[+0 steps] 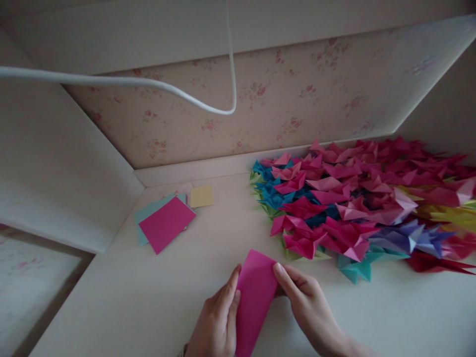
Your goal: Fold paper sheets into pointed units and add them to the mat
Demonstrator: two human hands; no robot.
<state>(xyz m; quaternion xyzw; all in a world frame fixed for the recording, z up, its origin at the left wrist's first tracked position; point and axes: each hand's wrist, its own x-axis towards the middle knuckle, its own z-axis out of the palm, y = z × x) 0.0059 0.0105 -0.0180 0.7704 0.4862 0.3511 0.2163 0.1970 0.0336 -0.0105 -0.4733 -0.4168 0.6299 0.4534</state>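
Between my two hands is a pink sheet of paper (256,302), longer than it is wide, tilted with its top end pointing away from me. My left hand (219,315) grips its left edge, thumb and fingers closed along the side. On the other side, my right hand (307,300) pinches the upper right corner, thumb on top and fingers underneath, partly hidden. Whether the paper is folded double, I cannot tell. Its lower end runs out of the bottom of the view.
At the right lies a large heap of folded paper shapes (345,188) in pink, blue, purple, yellow and green. Left of centre, a magenta sheet (167,223) covers light-blue paper (143,215), beside a small yellow square (202,196). A white cable (159,84) hangs across the front.
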